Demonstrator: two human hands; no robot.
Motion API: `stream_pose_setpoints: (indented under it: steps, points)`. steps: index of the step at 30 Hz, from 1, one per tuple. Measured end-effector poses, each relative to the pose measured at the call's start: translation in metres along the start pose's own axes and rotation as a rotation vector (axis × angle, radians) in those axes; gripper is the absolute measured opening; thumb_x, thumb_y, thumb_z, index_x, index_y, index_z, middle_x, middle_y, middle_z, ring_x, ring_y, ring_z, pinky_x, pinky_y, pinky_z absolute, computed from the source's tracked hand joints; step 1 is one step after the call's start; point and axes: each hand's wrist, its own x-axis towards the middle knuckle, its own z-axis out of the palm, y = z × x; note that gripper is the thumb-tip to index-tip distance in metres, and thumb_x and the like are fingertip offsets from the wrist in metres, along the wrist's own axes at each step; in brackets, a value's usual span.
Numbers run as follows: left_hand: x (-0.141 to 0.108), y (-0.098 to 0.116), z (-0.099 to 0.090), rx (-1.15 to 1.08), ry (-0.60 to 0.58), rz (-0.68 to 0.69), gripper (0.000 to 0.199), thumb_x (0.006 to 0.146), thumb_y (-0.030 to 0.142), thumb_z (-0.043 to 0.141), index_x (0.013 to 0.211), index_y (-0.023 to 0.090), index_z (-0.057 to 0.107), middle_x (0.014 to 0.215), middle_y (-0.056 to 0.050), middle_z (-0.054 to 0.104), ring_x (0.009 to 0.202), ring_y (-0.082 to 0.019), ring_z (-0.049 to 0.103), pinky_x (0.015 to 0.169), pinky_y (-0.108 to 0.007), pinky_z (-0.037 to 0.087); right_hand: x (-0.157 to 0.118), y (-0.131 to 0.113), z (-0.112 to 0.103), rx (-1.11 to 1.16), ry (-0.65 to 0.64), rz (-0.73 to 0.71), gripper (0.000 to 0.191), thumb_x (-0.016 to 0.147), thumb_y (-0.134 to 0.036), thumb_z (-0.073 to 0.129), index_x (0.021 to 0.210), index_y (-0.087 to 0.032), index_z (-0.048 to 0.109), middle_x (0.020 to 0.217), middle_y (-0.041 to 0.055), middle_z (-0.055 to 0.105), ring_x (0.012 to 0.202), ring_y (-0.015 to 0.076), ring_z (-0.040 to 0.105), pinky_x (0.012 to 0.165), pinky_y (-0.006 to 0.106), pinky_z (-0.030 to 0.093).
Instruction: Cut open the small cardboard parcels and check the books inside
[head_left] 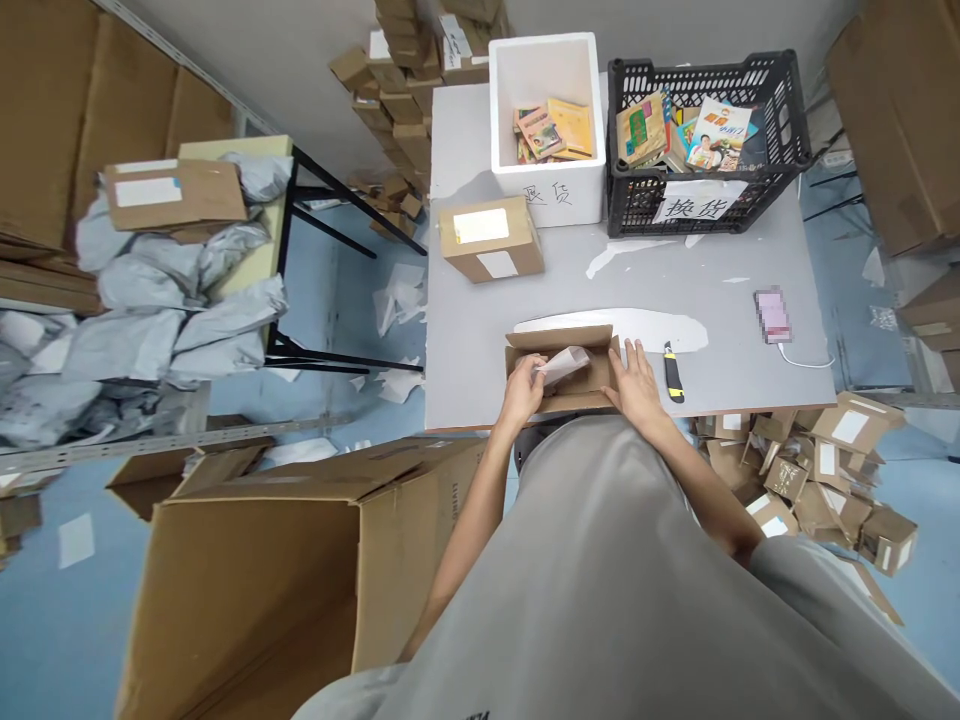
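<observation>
An opened cardboard box sits at the table's front edge, right before my body. My left hand is at its left end, fingers closed on a whitish translucent sheet that looks like a plastic or paper wrapper. The sheet lies partly inside the box; what is under it I cannot make out. My right hand rests against the box's right end with its fingers stretched out, holding nothing. A black and yellow box cutter lies on the table just right of that hand.
Behind stands a sealed carton, a white foam box of booklets and a black crate of books. A phone with a cable lies right. A large open carton stands left on the floor; small boxes pile up right.
</observation>
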Motion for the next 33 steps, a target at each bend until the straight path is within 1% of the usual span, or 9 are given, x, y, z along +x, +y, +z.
stream_pose_setpoints:
  steps: [5, 9, 13, 17, 21, 26, 29, 31, 33]
  points:
    - [-0.003, 0.006, -0.002, -0.047, -0.026, -0.013, 0.014, 0.104, 0.019, 0.052, 0.112, 0.027, 0.06, 0.146, -0.011, 0.078, 0.141, -0.026, 0.071, 0.124, -0.045, 0.054, 0.003, -0.01, -0.008, 0.005, 0.003, -0.028, 0.077, 0.102, -0.022, 0.076, 0.173, -0.008, 0.05, 0.188, 0.0296, 0.028, 0.179, 0.0476, 0.019, 0.138, 0.068, 0.036]
    - [-0.006, 0.013, -0.005, -0.1, -0.036, 0.0, 0.012, 0.104, 0.02, 0.051, 0.111, 0.027, 0.059, 0.142, -0.011, 0.08, 0.136, -0.026, 0.074, 0.12, -0.043, 0.056, 0.006, -0.015, -0.01, 0.03, 0.02, -0.061, 0.074, 0.104, -0.025, 0.074, 0.173, -0.01, 0.05, 0.188, 0.0281, 0.029, 0.18, 0.0451, 0.017, 0.14, 0.067, 0.033]
    - [-0.009, 0.019, -0.011, -0.103, -0.029, 0.008, 0.014, 0.107, 0.023, 0.05, 0.116, 0.027, 0.06, 0.144, -0.011, 0.079, 0.138, -0.026, 0.073, 0.118, -0.042, 0.057, 0.008, -0.013, -0.007, 0.049, 0.035, -0.067, 0.072, 0.106, -0.026, 0.071, 0.173, -0.011, 0.05, 0.189, 0.0272, 0.028, 0.181, 0.0433, 0.015, 0.14, 0.068, 0.033]
    - [-0.009, 0.02, -0.014, -0.091, -0.031, 0.011, 0.015, 0.107, 0.023, 0.051, 0.117, 0.026, 0.061, 0.143, -0.01, 0.079, 0.136, -0.026, 0.073, 0.117, -0.041, 0.057, 0.009, -0.007, -0.004, 0.049, 0.046, -0.056, 0.073, 0.105, -0.026, 0.072, 0.173, -0.01, 0.05, 0.189, 0.0271, 0.03, 0.18, 0.0437, 0.016, 0.14, 0.068, 0.033]
    - [-0.008, 0.019, -0.01, -0.067, -0.046, 0.013, 0.015, 0.106, 0.02, 0.052, 0.116, 0.026, 0.062, 0.142, -0.009, 0.08, 0.135, -0.026, 0.073, 0.118, -0.041, 0.056, 0.008, -0.004, -0.002, 0.068, 0.059, -0.057, 0.07, 0.106, -0.03, 0.07, 0.172, -0.012, 0.052, 0.188, 0.0255, 0.032, 0.179, 0.0443, 0.019, 0.139, 0.07, 0.035]
    - [-0.005, 0.021, 0.001, 0.001, -0.098, 0.026, 0.019, 0.104, 0.018, 0.053, 0.116, 0.026, 0.064, 0.144, -0.009, 0.078, 0.135, -0.028, 0.072, 0.12, -0.045, 0.056, 0.008, -0.005, -0.003, 0.064, 0.052, -0.032, 0.069, 0.106, -0.029, 0.07, 0.171, -0.011, 0.054, 0.187, 0.0266, 0.034, 0.178, 0.0449, 0.023, 0.136, 0.068, 0.039]
    - [0.0, 0.025, 0.007, 0.09, -0.09, 0.068, 0.019, 0.104, 0.019, 0.053, 0.115, 0.024, 0.066, 0.138, -0.012, 0.077, 0.132, -0.03, 0.071, 0.118, -0.046, 0.056, 0.008, -0.006, -0.004, 0.073, 0.054, -0.038, 0.07, 0.106, -0.029, 0.07, 0.171, -0.012, 0.054, 0.187, 0.0248, 0.034, 0.179, 0.0441, 0.022, 0.139, 0.069, 0.036]
    - [0.006, 0.027, 0.009, 0.169, -0.089, 0.099, 0.019, 0.105, 0.019, 0.053, 0.116, 0.023, 0.067, 0.132, -0.014, 0.076, 0.131, -0.032, 0.07, 0.118, -0.048, 0.056, 0.007, -0.007, -0.005, 0.071, 0.04, -0.031, 0.071, 0.106, -0.029, 0.07, 0.172, -0.011, 0.052, 0.187, 0.0258, 0.033, 0.179, 0.0441, 0.021, 0.141, 0.068, 0.033]
    - [0.012, 0.03, 0.011, 0.245, -0.111, 0.114, 0.021, 0.106, 0.019, 0.053, 0.119, 0.021, 0.069, 0.13, -0.015, 0.075, 0.129, -0.035, 0.07, 0.117, -0.05, 0.055, 0.006, -0.006, -0.006, 0.063, 0.019, -0.015, 0.071, 0.106, -0.029, 0.07, 0.172, -0.009, 0.051, 0.187, 0.0272, 0.032, 0.179, 0.0444, 0.02, 0.142, 0.067, 0.031]
